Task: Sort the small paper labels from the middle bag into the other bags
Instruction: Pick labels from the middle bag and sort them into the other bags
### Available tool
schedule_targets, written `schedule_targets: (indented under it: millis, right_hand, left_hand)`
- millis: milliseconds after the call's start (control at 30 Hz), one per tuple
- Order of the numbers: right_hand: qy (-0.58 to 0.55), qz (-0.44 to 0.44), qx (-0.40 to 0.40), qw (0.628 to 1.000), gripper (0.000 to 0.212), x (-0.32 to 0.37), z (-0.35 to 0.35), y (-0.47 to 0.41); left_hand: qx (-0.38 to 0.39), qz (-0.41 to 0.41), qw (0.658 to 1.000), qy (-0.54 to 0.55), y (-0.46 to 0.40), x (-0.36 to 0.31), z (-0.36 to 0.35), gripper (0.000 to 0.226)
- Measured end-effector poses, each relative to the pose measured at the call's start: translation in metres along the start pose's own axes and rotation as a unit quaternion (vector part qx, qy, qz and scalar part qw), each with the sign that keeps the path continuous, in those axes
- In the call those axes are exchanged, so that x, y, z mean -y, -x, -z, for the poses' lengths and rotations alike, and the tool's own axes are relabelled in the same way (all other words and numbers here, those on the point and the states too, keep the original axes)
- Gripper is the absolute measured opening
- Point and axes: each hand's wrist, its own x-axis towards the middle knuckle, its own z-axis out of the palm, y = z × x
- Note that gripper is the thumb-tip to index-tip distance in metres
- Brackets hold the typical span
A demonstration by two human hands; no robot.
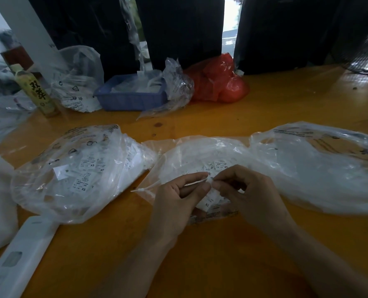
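Two bare forearms come in from the near edge, ending in the left hand (pixel 174 196) and the right hand (pixel 249 190). No sleeves show on either arm, and there are no gloves. The fingers look slim, with short, plain nails. Wrists and fingers carry nothing.
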Motion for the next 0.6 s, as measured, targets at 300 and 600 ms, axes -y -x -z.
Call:
schedule_targets:
  millis: [300,600]
  right_hand:
    - [-0.004,-0.015,-0.035,0.999,0.023,-0.003,-0.003,0.001]
    - [-0.072,-0.057,-0.032,0.995,0.009,0.0,0.003,-0.001]
  left_hand:
    - [0.0,0.006,1.0,0.024,-0.004,0.004,0.003,0.031]
    - [-0.032,-0.064,0.995,-0.068,-0.004,0.004,0.006,0.03]
